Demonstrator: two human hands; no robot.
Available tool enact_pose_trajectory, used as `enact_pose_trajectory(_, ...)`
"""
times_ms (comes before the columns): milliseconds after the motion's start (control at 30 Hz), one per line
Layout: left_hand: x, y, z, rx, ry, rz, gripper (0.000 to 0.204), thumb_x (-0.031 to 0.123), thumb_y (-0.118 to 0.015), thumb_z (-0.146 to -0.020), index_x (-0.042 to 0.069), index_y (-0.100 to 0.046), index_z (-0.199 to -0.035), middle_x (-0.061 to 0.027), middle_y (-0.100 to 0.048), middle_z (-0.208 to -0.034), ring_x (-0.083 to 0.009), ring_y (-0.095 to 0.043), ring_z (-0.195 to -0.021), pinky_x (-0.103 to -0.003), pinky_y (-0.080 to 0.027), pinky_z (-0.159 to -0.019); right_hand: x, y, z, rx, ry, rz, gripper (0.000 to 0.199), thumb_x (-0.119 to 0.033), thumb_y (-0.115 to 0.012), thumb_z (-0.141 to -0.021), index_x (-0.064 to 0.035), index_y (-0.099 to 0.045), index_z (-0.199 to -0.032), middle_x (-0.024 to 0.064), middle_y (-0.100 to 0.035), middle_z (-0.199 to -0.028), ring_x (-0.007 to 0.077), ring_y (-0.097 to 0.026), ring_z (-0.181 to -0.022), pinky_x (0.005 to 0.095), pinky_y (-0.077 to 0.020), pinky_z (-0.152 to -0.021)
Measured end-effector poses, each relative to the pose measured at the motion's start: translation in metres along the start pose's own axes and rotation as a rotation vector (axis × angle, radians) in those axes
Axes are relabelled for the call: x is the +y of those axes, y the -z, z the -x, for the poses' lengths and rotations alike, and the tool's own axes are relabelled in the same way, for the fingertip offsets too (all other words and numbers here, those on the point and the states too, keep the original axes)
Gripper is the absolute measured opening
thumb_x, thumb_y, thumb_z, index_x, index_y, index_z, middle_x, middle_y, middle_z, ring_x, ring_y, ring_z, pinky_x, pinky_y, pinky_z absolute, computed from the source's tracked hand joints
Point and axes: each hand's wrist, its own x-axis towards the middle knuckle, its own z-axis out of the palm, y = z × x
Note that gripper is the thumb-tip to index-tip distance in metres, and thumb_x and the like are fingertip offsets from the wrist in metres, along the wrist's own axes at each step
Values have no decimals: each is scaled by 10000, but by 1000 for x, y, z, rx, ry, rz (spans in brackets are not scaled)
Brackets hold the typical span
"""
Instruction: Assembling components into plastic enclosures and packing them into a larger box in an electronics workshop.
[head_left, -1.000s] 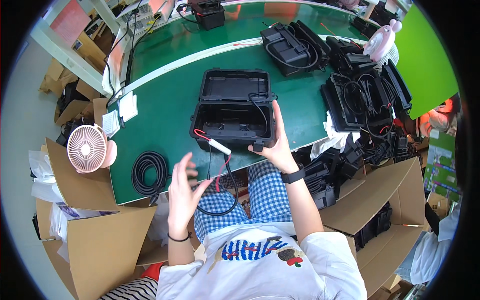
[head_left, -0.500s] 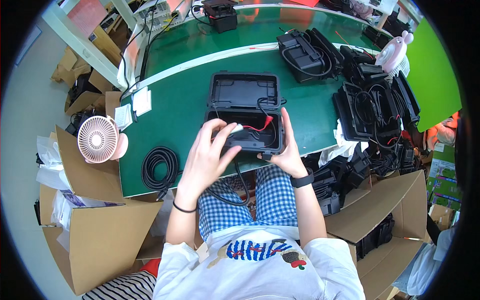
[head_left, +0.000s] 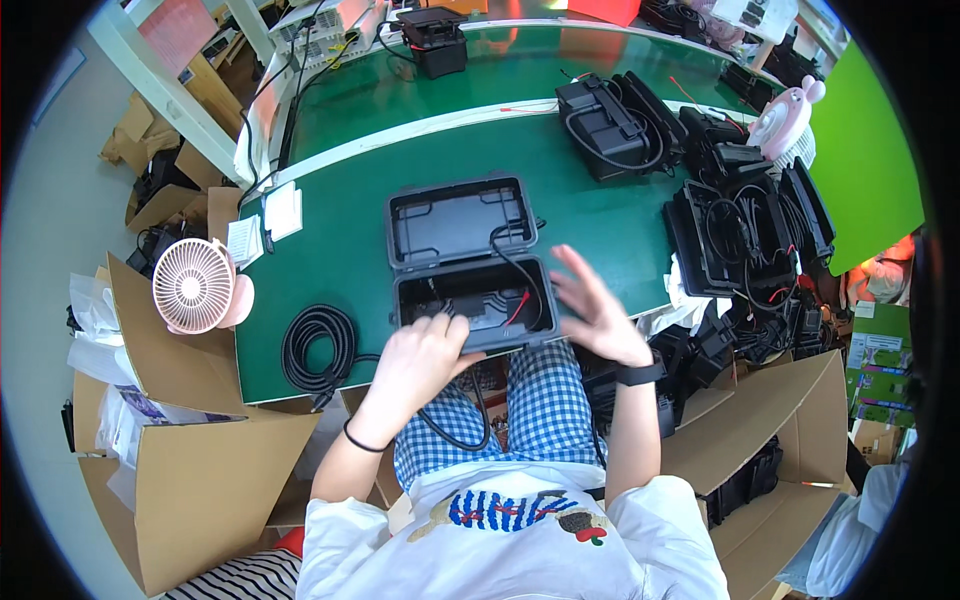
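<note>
— What has changed with the hands since half a second ago?

— The left hand has slid to the near-left rim of the open black case, fingers curled on its edge. The right hand has let go and hovers spread just right of it.

— And the case?

— Still at the green surface's near edge, lid up, a black cable looping inside.

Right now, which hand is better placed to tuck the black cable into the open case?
Probably the left hand: its fingers are already at the front rim of the open black case, beside the black cable. The right hand hovers open, off the case's right edge, touching nothing.
</note>
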Motion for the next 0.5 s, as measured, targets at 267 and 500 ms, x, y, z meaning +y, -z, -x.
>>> enact_pose_trajectory(267,8,-7,28,45,-96,1,395,303,-811,-675,78,-538,-850,-47,-562,-768,-183,-617,-686,-291,-518,-561,-4,0,-67,363,224,-2,518,-226,-595,-968,-74,-431,-1435,132,-493,-1411,216,-465,-1301,349,-371,-1080)
enact_pose_trajectory(500,11,1,23,-10,15,-33,448,391,-812,-674,43,-566,-811,-70,-566,-733,-211,-646,-650,-293,-529,-554,-26,-30,-87,373,396,340,325,-177,-593,-960,-21,-553,-1243,151,-551,-1377,220,-587,-1136,294,-442,-967)
